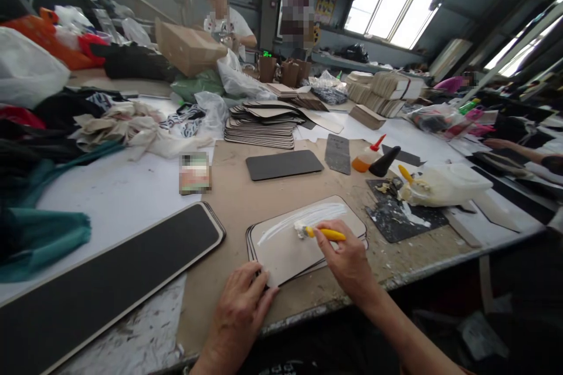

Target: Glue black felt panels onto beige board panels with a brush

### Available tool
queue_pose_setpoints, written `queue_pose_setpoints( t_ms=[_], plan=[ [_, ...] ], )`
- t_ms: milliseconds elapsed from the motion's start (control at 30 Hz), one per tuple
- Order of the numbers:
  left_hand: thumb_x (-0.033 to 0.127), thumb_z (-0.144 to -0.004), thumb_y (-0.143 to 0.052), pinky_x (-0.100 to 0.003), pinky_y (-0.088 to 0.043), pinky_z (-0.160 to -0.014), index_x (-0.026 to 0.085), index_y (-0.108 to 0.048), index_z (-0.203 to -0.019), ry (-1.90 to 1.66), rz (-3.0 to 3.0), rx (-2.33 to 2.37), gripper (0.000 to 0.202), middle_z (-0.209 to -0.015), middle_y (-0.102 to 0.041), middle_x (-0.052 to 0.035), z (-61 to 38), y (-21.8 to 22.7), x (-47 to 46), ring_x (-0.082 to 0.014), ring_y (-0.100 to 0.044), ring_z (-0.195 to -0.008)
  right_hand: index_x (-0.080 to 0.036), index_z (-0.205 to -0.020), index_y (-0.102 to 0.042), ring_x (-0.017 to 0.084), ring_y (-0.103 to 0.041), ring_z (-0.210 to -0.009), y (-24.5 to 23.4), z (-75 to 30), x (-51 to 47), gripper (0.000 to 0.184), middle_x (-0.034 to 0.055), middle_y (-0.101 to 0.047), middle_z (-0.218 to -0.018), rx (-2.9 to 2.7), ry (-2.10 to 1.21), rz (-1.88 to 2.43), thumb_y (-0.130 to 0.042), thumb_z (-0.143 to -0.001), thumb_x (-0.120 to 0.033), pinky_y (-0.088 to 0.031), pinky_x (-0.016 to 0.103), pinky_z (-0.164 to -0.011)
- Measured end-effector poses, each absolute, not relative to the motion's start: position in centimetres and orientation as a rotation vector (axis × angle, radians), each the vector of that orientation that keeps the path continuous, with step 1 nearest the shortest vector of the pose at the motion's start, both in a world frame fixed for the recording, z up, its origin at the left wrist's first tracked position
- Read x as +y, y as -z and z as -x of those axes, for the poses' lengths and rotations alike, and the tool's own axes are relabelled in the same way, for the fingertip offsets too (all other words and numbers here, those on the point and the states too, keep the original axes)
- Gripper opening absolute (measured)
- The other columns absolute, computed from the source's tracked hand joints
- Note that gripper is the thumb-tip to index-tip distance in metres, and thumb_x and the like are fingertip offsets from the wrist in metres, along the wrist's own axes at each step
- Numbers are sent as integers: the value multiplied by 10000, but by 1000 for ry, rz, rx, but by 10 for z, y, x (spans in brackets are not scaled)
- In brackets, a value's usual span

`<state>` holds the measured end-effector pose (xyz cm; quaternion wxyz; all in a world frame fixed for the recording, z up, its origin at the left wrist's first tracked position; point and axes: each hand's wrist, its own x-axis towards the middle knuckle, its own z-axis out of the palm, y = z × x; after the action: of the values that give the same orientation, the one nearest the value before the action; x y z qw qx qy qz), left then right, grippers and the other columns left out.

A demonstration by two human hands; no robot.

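Note:
A pale rounded-corner board [290, 252] lies on the brown paper-covered worktable [229, 199], with white paste streaked across its upper half. Its edge sits on at least one similar board. My right hand [347, 261] is shut on a yellow-handled spreader [328, 234], and the tool's tip, clotted with white paste, rests on the board. My left hand [240, 310] lies on the board's lower left corner, holding nothing. Part of the board is hidden beneath both hands.
A white plastic jug [446, 184] lies on a paste-stained dark mat [400, 217] to the right. A long black-faced panel [105, 269] lies at left, beyond it fabric heaps. Stacked boards [261, 126] stand ahead. A co-worker [226, 23] handles a cardboard box [189, 47].

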<state>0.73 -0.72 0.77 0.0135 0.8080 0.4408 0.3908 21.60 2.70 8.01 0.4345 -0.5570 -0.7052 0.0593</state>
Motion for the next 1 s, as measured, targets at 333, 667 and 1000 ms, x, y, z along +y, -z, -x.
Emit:
queue_pose_setpoints(
  t_ms=[333,667,1000],
  plan=[
    [264,-849,-518,-355,-554,-766,153,-573,-906,-1251,-2574,1366,137,-921,-640,-93,-7,-6,-10,-211,-620,-901,-180,-797,-596,147,-599,-709,-80,-177,-16,125,29,-607,-744,-1659,-402,1369,-510,-866,-239,-496,251,-666],
    [277,-847,-521,-358,-552,-783,157,-596,-902,-1273,-2597,1312,152,-927,-641,-89,-5,-5,-8,-215,-628,-907,-179,-789,-596,198,-629,-712,-70,-310,2,307,71,-649,-796,-1529,105,1768,-472,-854,-453,-502,329,-716],
    [291,-877,-466,-328,-560,-803,162,-595,-974,-1289,-2640,1339,207,-986,-653,-101,-2,-2,-10,-200,-647,-923,-184,-870,-594,204,-606,-802,-69,-311,3,205,82,-628,-818,-1806,283,1602,-451,-905,-326,-517,367,-751]
  ],
)
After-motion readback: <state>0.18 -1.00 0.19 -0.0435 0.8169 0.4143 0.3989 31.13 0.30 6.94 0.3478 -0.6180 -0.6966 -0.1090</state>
